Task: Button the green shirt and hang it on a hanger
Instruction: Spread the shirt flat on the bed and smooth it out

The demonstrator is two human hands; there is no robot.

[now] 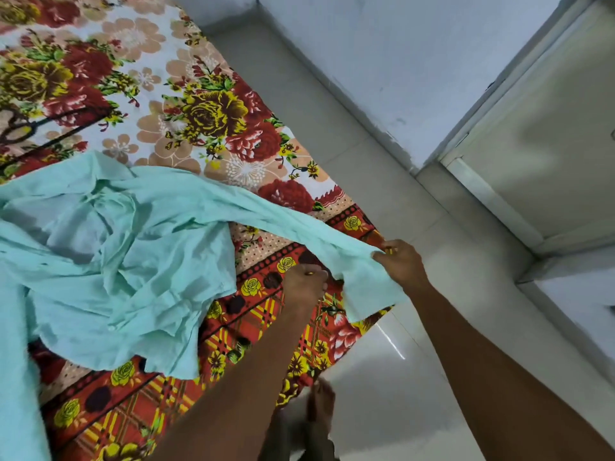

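Mint-green cotton — the green shirt [109, 261] — lies crumpled across the floral bedsheet [206, 104], its bulk toward 9 o'clock in the head view and 1 long strip of fabric, a sleeve or a front edge, stretched out toward 3 o'clock. That strip sets the shirt's long axis roughly from 9 to 3, rising slightly off the bed at its far end. The right hand [401, 262] pinches that end, fingers curled round the cloth near the bed's corner. The left hand [304, 284] sits at about 8 o'clock from the right, just beside the hanging flap; its fingers are curled, but whether they actually hold fabric cannot be told. Both hands are therefore at the shirt's 3 o'clock tip, with the crumpled body well apart from them — the left hand is the nearer. No hanger can be made out with certainty. Beyond the bed lie a pale tiled floor [382, 377] and a white wall [382, 44].
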